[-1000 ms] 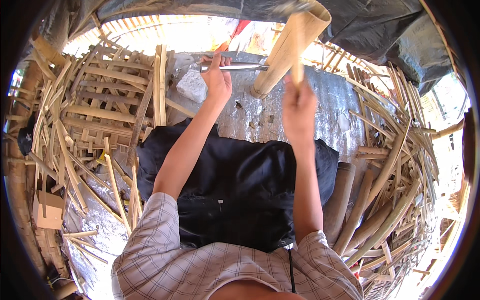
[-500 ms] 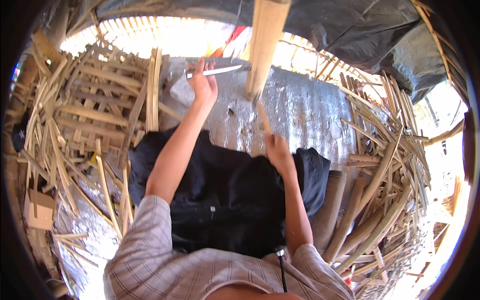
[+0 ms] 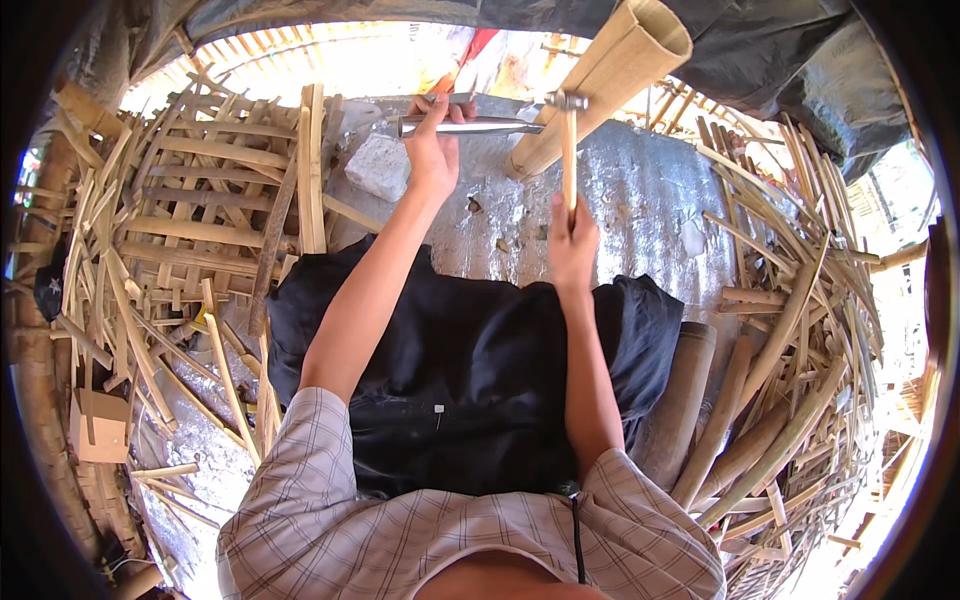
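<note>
My left hand [image 3: 433, 150] is closed around a shiny metal chisel [image 3: 490, 127], held sideways with its tip against a bamboo pole [image 3: 590, 90]. A darker grey strip shows at the fingers, and I cannot tell whether it is held too. In my right hand [image 3: 573, 240] is a hammer with a wooden handle [image 3: 569, 160] and a small metal head [image 3: 568, 101]. That head overlaps the pole in view; contact is unclear. The thick, pale pole leans to the right with its hollow end up, its lower end at a grey metal sheet [image 3: 520, 230].
A pale stone block [image 3: 378, 167] lies on the sheet left of the pole. Bamboo strips [image 3: 200, 205] form a lattice on the left; more lie piled at right [image 3: 800, 350]. Black cloth [image 3: 470, 360] covers my lap. A cardboard box [image 3: 100, 427] stands far left.
The bamboo pole has tipped to the right, showing its hollow end. My right hand has risen with the hammer, whose head is now up beside the pole. My left hand has shifted slightly right.
</note>
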The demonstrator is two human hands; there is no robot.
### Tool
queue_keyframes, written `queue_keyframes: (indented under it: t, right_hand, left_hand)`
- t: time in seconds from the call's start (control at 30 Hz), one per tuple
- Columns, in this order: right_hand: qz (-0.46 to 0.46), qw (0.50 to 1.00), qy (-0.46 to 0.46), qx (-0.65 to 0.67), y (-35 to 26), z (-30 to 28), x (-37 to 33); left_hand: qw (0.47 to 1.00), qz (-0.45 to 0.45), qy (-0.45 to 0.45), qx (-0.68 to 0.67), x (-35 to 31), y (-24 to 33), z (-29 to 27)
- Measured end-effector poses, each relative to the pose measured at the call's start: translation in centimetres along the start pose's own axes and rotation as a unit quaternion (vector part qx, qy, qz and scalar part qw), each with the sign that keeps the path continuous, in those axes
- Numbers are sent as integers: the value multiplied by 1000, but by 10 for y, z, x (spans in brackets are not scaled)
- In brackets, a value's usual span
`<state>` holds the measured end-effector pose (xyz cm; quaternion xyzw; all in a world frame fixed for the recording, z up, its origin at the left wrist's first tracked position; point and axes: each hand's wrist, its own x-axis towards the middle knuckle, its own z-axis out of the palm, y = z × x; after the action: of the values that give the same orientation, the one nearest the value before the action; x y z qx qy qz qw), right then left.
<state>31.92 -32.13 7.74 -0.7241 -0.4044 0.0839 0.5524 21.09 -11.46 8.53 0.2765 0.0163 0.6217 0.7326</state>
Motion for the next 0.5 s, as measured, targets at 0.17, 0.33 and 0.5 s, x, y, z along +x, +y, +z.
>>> queue_keyframes:
  t: [0.17, 0.33, 0.5]
  right_hand:
    - [1, 996, -33, 80, -12, -2, -10]
    - [-68, 990, 45, 117, -13, -25, -14]
    - [-111, 971, 110, 180, -13, -30, -9]
  left_hand:
    - [995, -7, 91, -28, 0, 8, 14]
    - [985, -58, 161, -11, 0, 32, 35]
    - [990, -31, 137, 18, -7, 42, 36]
